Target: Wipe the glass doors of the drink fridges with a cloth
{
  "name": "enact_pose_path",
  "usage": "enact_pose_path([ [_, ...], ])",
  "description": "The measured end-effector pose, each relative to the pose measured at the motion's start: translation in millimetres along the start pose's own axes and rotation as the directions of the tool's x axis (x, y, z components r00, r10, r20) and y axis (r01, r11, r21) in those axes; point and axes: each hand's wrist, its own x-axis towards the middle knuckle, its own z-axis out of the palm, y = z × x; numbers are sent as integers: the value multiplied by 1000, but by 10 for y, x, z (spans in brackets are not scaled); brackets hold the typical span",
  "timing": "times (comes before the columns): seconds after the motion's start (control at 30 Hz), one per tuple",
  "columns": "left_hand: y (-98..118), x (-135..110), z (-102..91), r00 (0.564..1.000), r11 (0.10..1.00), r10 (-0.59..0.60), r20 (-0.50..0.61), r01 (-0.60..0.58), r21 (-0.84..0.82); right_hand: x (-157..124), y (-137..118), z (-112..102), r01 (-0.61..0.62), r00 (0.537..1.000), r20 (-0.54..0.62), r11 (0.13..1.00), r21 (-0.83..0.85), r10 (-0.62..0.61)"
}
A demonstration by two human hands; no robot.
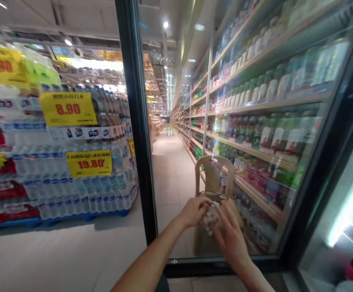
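Holding a crumpled cloth (210,217) before the glass door (140,162), left hand (194,211) gripped it; right hand (231,239), fingers spread, touched it, likely steadying.

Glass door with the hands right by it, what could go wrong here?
The left hand and right hand are both busy with the crumpled wad, so nothing steadies the open glass door; it might swing. The wad could also slip and drop to the floor.
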Motion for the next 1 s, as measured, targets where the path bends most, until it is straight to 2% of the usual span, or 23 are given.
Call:
enact_pose_path([
  [0.1, 130, -97, -33, 999, 998, -42, -15, 42, -55, 74, -106, 208, 131, 988, -71, 989, -62, -135],
  [0.17, 230, -240, -142, 999, 997, -33, -30, 31, -74, 271, -80, 261, 231, 962, -130, 970, -73, -239],
  [0.2, 287, -321, -223, 998, 998, -9, -69, 4, -60, 434, -55, 233, 262, 949, -163, 963, -66, -270],
  [0.27, 411, -459, -420, 962, 993, 104, -255, -86, 78, 857, -33, 96, 233, 924, -298, 971, -60, -240],
  [0.33, 537, -522, -628, 845, 933, 299, -445, -160, 322, 1285, -87, -45, 131, 860, -488, 989, -71, -149],
  [0.37, 590, -522, -725, 763, 878, 406, -503, -173, 446, 1449, -143, -73, 109, 827, -544, 990, -88, -140],
  [0.4, 630, -504, -812, 679, 814, 506, -532, -172, 554, 1565, -211, -63, 148, 826, -530, 981, -123, -191],
  [0.43, 650, -475, -887, 600, 749, 591, -539, -160, 643, 1632, -283, -18, 257, 835, -453, 949, -182, -313],
  [0.47, 649, -443, -949, 537, 694, 651, -536, -136, 707, 1664, -353, 51, 410, 820, -328, 881, -235, -469],
  [0.5, 627, -413, -1000, 496, 653, 688, -529, -106, 750, 1681, -417, 123, 580, 757, -176, 771, -263, -630],
  [0.53, 588, -390, -1040, 477, 623, 708, -520, -77, 778, 1707, -472, 183, 719, 661, -34, 645, -260, -750],
  [0.57, 538, -374, -1070, 478, 597, 720, -503, -57, 801, 1761, -520, 216, 796, 584, 64, 554, -245, -810],
  [0.6, 485, -364, -1093, 490, 573, 726, -482, -44, 818, 1852, -565, 219, 807, 573, 101, 538, -243, -813],
  [0.63, 436, -358, -1110, 507, 553, 729, -460, -39, 832, 1977, -611, 194, 756, 638, 82, 601, -259, -766],
  [0.7, 369, -350, -1135, 536, 524, 733, -420, -51, 850, 2252, -712, 107, 515, 834, -51, 807, -289, -550],
  [0.73, 354, -347, -1147, 540, 528, 730, -418, -56, 848, 2355, -762, 70, 445, 871, -87, 851, -279, -483],
  [0.77, 350, -345, -1160, 536, 543, 725, -432, -59, 838, 2410, -807, 50, 437, 878, -80, 859, -265, -472],
  [0.8, 354, -343, -1175, 530, 562, 719, -450, -64, 825, 2413, -840, 50, 511, 847, -16, 824, -246, -531],
  [0.83, 363, -343, -1189, 526, 579, 714, -462, -72, 812, 2373, -857, 64, 631, 773, 86, 746, -214, -629],
  [0.9, 389, -341, -1210, 533, 598, 704, -469, -89, 797, 2251, -841, 104, 824, 565, 271, 554, -124, -780],
  [0.93, 408, -333, -1212, 545, 599, 700, -461, -96, 795, 2216, -817, 113, 857, 511, 306, 505, -104, -803],
  [0.97, 434, -315, -1206, 558, 598, 696, -452, -103, 795, 2218, -788, 107, 849, 526, 295, 515, -121, -797],
  [1.0, 468, -284, -1192, 568, 598, 693, -443, -110, 794, 2259, -761, 86, 796, 605, 235, 581, -168, -761],
])
